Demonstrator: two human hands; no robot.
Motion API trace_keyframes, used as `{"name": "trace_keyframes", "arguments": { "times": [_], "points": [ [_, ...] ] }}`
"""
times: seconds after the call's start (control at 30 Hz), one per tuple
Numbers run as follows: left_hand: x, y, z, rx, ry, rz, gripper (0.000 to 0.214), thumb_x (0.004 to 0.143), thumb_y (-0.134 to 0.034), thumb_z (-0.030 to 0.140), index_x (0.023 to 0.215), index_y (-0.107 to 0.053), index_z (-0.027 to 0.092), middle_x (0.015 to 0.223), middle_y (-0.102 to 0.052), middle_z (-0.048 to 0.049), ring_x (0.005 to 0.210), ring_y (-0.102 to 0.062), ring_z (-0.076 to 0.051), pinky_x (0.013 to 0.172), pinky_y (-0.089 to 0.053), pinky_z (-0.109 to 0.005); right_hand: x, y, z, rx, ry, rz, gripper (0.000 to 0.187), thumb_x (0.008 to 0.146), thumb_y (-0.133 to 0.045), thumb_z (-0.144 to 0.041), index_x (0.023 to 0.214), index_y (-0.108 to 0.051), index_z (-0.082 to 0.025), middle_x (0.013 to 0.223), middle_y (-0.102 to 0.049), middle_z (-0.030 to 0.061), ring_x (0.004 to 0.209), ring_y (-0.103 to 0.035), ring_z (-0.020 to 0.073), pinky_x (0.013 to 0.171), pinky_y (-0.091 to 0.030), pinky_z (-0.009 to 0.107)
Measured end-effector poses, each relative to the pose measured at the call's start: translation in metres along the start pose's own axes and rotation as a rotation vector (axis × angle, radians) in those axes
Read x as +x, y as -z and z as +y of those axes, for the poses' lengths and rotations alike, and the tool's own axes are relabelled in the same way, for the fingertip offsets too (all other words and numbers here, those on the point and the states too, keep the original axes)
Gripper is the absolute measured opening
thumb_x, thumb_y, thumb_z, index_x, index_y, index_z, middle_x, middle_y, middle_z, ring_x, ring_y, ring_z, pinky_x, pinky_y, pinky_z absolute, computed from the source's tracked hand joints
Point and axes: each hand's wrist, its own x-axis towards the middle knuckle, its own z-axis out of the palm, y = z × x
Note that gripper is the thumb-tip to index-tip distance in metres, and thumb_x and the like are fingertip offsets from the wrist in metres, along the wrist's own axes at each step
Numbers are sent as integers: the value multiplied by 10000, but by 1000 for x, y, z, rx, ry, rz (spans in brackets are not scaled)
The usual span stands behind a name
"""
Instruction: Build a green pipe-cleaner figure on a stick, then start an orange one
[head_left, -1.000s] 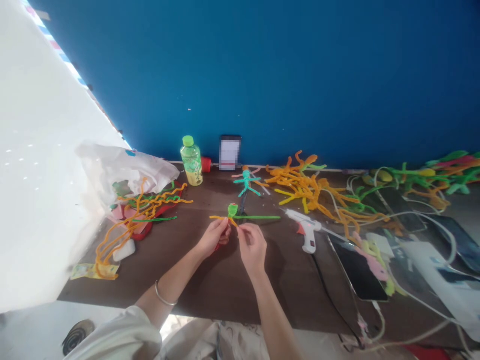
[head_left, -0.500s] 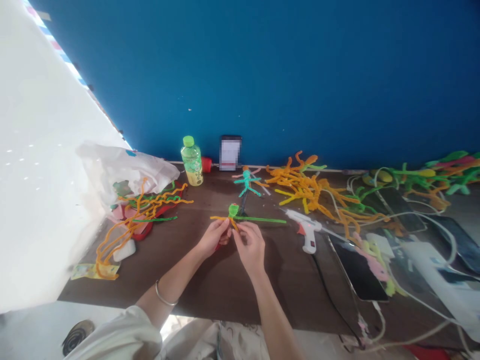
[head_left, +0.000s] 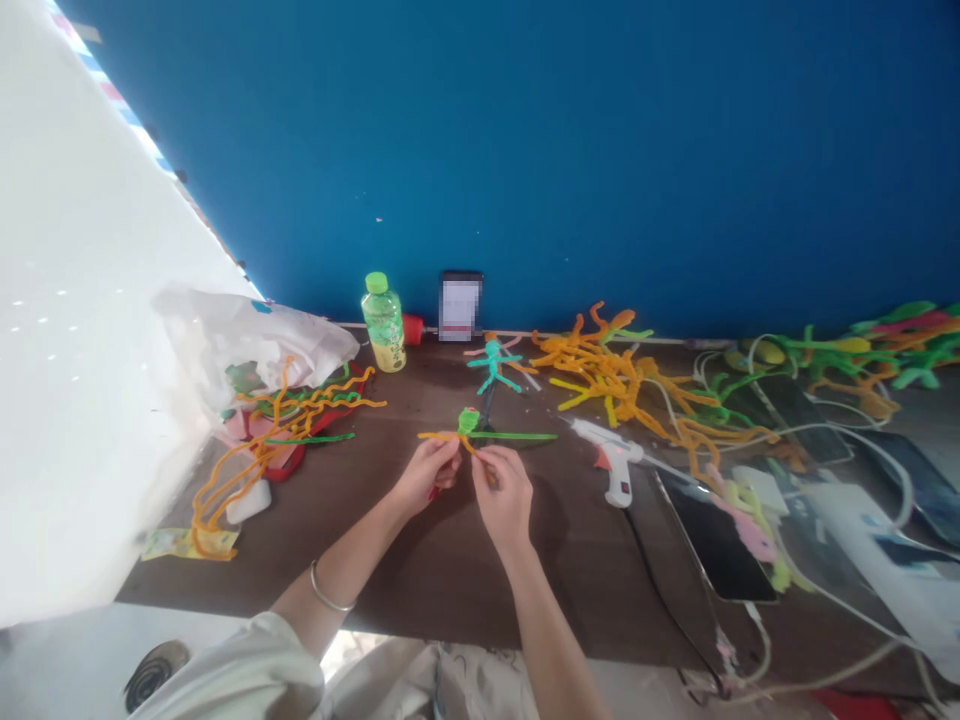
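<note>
Between my hands is a small pipe-cleaner figure [head_left: 469,421] with a coiled green head. An orange strand sticks out from it to the left, and a long green pipe cleaner [head_left: 517,436] to the right. My left hand [head_left: 429,474] pinches the figure just below its head. With thumb and forefinger, my right hand [head_left: 504,492] grips the orange pipe cleaner [head_left: 471,446] that slants down from the figure. Both hands hover over the dark table [head_left: 420,590]. Just behind them lies a turquoise pipe-cleaner figure [head_left: 493,366].
On the left, orange pipe cleaners [head_left: 247,470] spill from a white plastic bag [head_left: 300,335]. A drink bottle [head_left: 385,325] and a propped phone [head_left: 460,305] stand by the blue wall. At right are a hot glue gun [head_left: 619,465], orange pipe-cleaner figures [head_left: 622,370], a phone [head_left: 720,545] and cables.
My right hand has shifted slightly right, drawing the orange pipe cleaner outward. The green strand's right end has moved a little left. My left hand stays almost in place.
</note>
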Motion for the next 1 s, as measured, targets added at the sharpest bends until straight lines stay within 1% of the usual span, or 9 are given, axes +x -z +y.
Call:
{"name": "trace_keyframes", "arguments": {
  "times": [0.1, 0.17, 0.23, 0.37, 0.47, 0.57, 0.7, 0.9, 1.0],
  "points": [
    [0, -1, 0, -85, -37, 65, 335, 657, -677, 382, 820, -506, 144, 634, -547, 30, 384, -382, -4, 359, -288, -129, 0, 1, 1, 9, -15, 12, 126, 799, -514, -238, 797, -631, -192, 845, -599, 69, 756, -594, 159, 652, -533, 292],
    [0, -2, 0, -113, -57, 88, 354, 629, -709, 320, 871, -520, 143, 721, -601, -2, 507, -537, -59, 493, -450, -192, 1, 1, 1, 14, -20, 16, 121, 797, -516, -234, 799, -630, -193, 843, -598, 68, 764, -593, 161, 661, -532, 298],
    [-1, -1, 2, -131, -69, 82, 356, 626, -715, 263, 901, -531, 133, 788, -636, -38, 662, -621, -130, 657, -506, -280, 1, 2, 0, 10, -19, 26, 115, 795, -518, -228, 797, -628, -194, 839, -596, 67, 765, -592, 162, 664, -531, 300],
    [-1, 6, 12, -165, -68, 43, 352, 672, -672, 233, 975, -528, 124, 852, -662, -91, 804, -640, -201, 781, -487, -382, 3, 3, -1, -15, 5, 63, 105, 792, -518, -207, 786, -621, -192, 830, -593, 64, 760, -590, 161, 666, -527, 301],
    [1, 14, 21, -153, -51, 37, 302, 712, -627, 278, 949, -545, 111, 865, -660, -117, 826, -636, -211, 788, -483, -376, 4, 5, 1, -35, 39, 81, 96, 788, -519, -192, 783, -614, -197, 827, -593, 59, 767, -587, 164, 685, -523, 313],
    [4, 20, 25, -57, -75, 28, 327, 692, -647, 272, 957, -547, 109, 876, -651, -123, 811, -638, -219, 791, -480, -391, 6, 6, 2, -49, 72, 77, 90, 785, -520, -180, 781, -607, -201, 833, -588, 58, 781, -582, 168, 702, -519, 323],
    [5, 25, 23, 89, -177, 54, 437, 654, -685, 246, 1053, -526, 162, 886, -624, -64, 772, -630, -177, 780, -485, -377, 7, 7, 3, -55, 123, 16, 107, 798, -499, -162, 793, -598, -202, 836, -586, 59, 788, -578, 166, 717, -512, 321],
    [5, 26, 20, 342, -260, 46, 395, 609, -712, 265, 959, -582, 135, 888, -623, -58, 827, -594, -164, 764, -485, -321, 4, 6, 6, -43, 124, -97, 131, 825, -464, -175, 816, -594, -197, 852, -580, 63, 815, -572, 167, 748, -498, 321],
    [6, 25, 20, 433, -292, 47, 425, 608, -710, 262, 996, -583, 144, 908, -638, -56, 857, -590, -164, 806, -466, -322, 4, 6, 7, -32, 115, -121, 139, 834, -455, -185, 822, -593, -197, 866, -580, 68, 834, -570, 170, 771, -486, 327]
  ]
}}
